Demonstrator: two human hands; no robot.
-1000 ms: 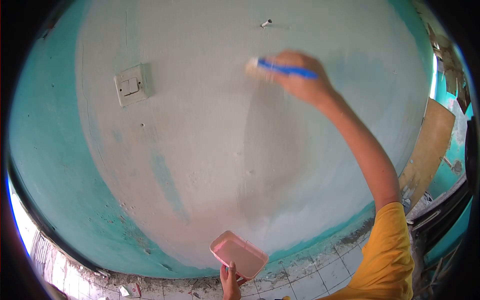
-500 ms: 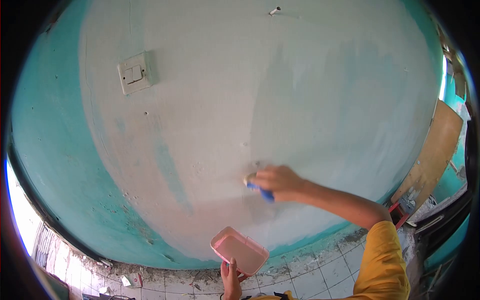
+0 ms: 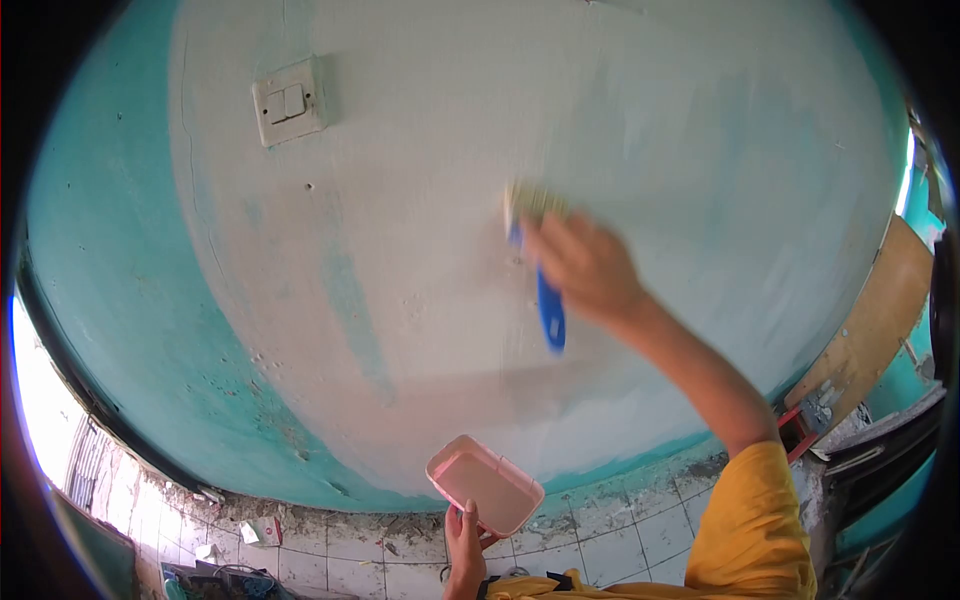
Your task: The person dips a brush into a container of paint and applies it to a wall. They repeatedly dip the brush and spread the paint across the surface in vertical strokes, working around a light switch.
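Observation:
My right hand (image 3: 585, 262) is closed round a paintbrush (image 3: 551, 310) with a blue handle. Its pale bristles point up and lie against or very close to the wall (image 3: 440, 240), slightly blurred. The wall carries pale paint over teal, with teal streaks showing through. Low in the view, my left hand (image 3: 468, 545) grips the near edge of a pink plastic tub (image 3: 520, 508), thumb over the rim. Pale pinkish paint (image 3: 482, 486) lies inside the tub.
A white light switch (image 3: 290, 102) sits on the wall at the upper left. Below, dirty white floor tiles (image 3: 330, 560) hold scraps and debris. A brown board (image 3: 875, 310) leans at the right, beside a red object (image 3: 797, 432). Dark items (image 3: 220, 580) lie at the lower left.
My right hand has moved up the wall with the paintbrush, whose handle now hangs more upright. The tub in my left hand has barely shifted. The view has tilted down slightly.

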